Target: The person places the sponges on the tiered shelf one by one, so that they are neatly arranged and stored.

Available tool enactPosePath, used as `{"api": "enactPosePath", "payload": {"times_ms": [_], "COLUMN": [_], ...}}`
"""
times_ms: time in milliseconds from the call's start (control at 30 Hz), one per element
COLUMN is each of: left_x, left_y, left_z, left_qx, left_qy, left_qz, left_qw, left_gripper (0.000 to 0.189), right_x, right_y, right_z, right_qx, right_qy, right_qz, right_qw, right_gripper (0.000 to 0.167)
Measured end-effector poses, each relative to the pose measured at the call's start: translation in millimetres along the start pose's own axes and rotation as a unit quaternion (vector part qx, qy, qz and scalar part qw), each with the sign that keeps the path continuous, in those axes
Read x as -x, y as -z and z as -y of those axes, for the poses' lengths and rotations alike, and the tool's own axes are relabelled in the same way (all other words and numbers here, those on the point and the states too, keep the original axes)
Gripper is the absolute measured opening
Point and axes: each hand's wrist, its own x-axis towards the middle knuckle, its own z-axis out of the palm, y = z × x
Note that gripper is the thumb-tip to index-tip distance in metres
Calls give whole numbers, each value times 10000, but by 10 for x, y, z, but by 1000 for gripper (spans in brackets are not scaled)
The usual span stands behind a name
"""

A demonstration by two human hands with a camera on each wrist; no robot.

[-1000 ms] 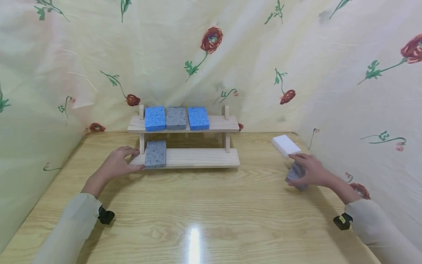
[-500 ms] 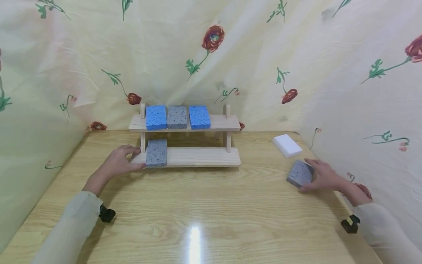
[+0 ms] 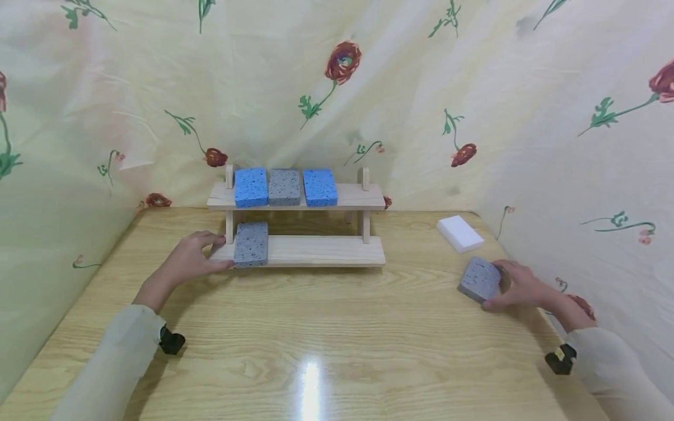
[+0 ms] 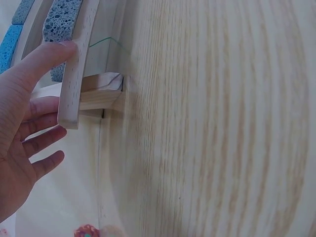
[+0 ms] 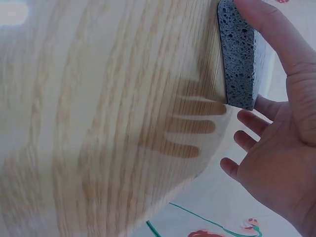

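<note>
My left hand (image 3: 192, 260) grips the left end of the lower board of a two-tier wooden shelf (image 3: 326, 250), thumb on its front edge and fingers behind, as the left wrist view shows. Just beside the thumb, a grey speckled sponge (image 3: 251, 244) lies on that board. At the right of the table, my right hand (image 3: 518, 285) pinches another grey sponge (image 3: 480, 279) by its right end, thumb on the near side. The right wrist view has this sponge (image 5: 238, 59) close over the table, the other fingers spread below it.
Two blue sponges (image 3: 251, 187) flank a grey sponge (image 3: 284, 187) on the upper tier. Behind the right hand a white block (image 3: 460, 233) lies on the wooden table (image 3: 295, 327). Floral cloth (image 3: 274, 93) encloses the back and sides.
My right hand has shifted from over the grey sponge to its right end, uncovering its top. The left hand keeps its hold on the shelf.
</note>
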Motion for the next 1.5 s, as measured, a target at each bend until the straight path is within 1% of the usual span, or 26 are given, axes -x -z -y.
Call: {"api": "enactPosePath", "payload": {"times_ms": [100,300,533,733,933,1133,1500], "left_x": [0,-5,-2,-7,-20,-12,-2], "left_y": [-3,-1,-9,-18,-19,-23,-11], "left_z": [0,2,10,16,24,30,8], "left_qx": [17,79,19,10,11,12,27], "left_qy": [1,-20,-125,-88,-90,-80,-51], "left_qz": [-6,-29,-85,-56,-71,-54,-5], "left_qw": [10000,10000,9999,9999,9999,10000,10000], "left_gripper": [68,69,68,69,69,69,70], "right_x": [-9,-25,-63,-109,-176,-231,-369], "right_y": [5,11,-14,-16,16,75,196], "right_z": [0,29,39,102,184,310,651], "right_qx": [-171,-583,-680,-777,-972,-1175,-1389], "right_qy": [-15,86,262,186,459,596,1122], "right_qz": [57,159,198,297,167,146,-36], "right_qw": [9998,9981,9971,9964,9941,9912,9839], "right_gripper": [106,104,106,106,104,103,100]}}
